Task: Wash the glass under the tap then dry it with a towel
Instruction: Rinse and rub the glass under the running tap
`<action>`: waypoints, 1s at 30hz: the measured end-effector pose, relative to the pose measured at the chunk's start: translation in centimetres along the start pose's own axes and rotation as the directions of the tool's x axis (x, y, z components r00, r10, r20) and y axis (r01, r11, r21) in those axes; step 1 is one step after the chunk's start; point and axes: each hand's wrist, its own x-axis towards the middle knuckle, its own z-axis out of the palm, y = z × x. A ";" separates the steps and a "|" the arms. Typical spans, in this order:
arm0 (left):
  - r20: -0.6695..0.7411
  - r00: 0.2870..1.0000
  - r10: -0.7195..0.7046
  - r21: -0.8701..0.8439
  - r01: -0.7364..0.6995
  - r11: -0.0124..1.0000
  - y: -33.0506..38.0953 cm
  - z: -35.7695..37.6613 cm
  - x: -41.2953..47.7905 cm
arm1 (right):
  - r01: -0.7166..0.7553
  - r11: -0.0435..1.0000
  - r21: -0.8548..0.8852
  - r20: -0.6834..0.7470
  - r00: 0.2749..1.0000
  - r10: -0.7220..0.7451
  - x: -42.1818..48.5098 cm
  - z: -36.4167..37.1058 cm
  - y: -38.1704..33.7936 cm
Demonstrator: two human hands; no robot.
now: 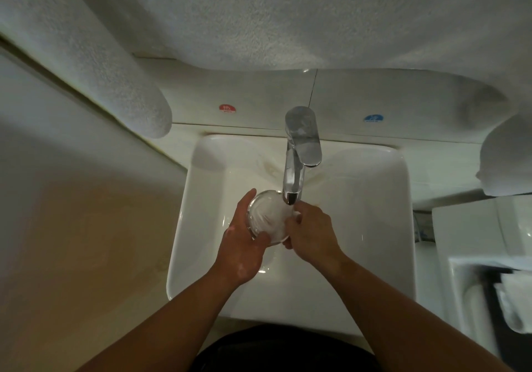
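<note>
head view | holding glass (pixel 268 216) at frame centre, under tap (pixel 296 167) spout, over sink (pixel 374 199) | left hand (pixel 240 252) cupping its left side | right hand (pixel 312 235) fingers curling on its right rim | towel (pixel 259 20) hanging across top

A single wide-angle view from the person's head looks steeply down, close over the white sink (pixel 383 199), with the tap (pixel 299 153) just above centre, both forearms entering from the bottom edge, and straight lines bowed near the borders.
</note>
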 end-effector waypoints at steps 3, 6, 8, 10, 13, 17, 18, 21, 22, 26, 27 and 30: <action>0.013 1.000 -0.016 -0.002 0.016 1.000 0.4 -0.1 0.0 | -0.005 1.000 0.013 0.020 1.000 0.005 0.0 0.3 0.1; 0.026 0.999 0.019 0.028 -0.019 0.999 0.3 -0.4 0.0 | -0.033 0.994 0.107 0.117 0.993 0.020 0.0 0.0 0.1; 0.052 0.999 0.003 0.032 -0.005 0.999 0.1 -0.6 0.1 | -0.012 1.000 0.025 0.070 0.997 0.010 0.1 -0.1 0.2; 0.082 0.996 -0.037 -0.007 0.038 0.999 0.1 -0.6 0.4 | 0.004 0.999 -0.048 0.002 1.000 -0.004 0.0 0.0 0.0; 0.083 0.995 -0.059 -0.022 0.061 0.998 0.5 -0.7 0.8 | -0.045 0.998 0.050 0.026 0.999 0.044 -0.2 0.2 -0.1; -0.010 0.999 -0.041 -0.007 0.041 0.999 0.7 -0.4 0.3 | -0.233 0.878 0.419 0.199 0.967 0.162 -0.6 0.3 -0.8; -0.020 0.999 -0.030 -0.016 0.029 0.999 0.7 -0.2 0.1 | -0.229 0.888 0.399 0.186 0.968 0.167 -0.5 0.3 -0.9; -0.021 1.000 -0.019 -0.024 0.018 1.000 0.4 -0.1 0.1 | -0.120 0.986 0.116 0.059 0.992 0.114 -0.3 -0.1 -1.1; -0.013 1.000 -0.019 -0.021 0.019 1.000 0.4 -0.3 0.2 | -0.080 0.996 0.041 0.029 0.996 0.078 -0.3 -0.3 -1.1; 0.035 0.999 0.006 0.018 -0.006 1.000 0.9 -0.8 0.3 | -0.091 0.985 0.143 0.067 0.994 0.082 -0.2 -0.3 -1.0; 0.047 0.999 0.011 0.025 -0.012 1.000 1.1 -0.9 0.2 | -0.117 0.977 0.177 0.078 0.991 0.105 -0.2 -0.2 -1.0; 0.039 0.999 -0.004 -0.014 0.004 1.000 1.4 -0.7 0.0 | -0.126 0.975 0.182 0.021 0.992 0.124 -0.1 -0.1 -0.9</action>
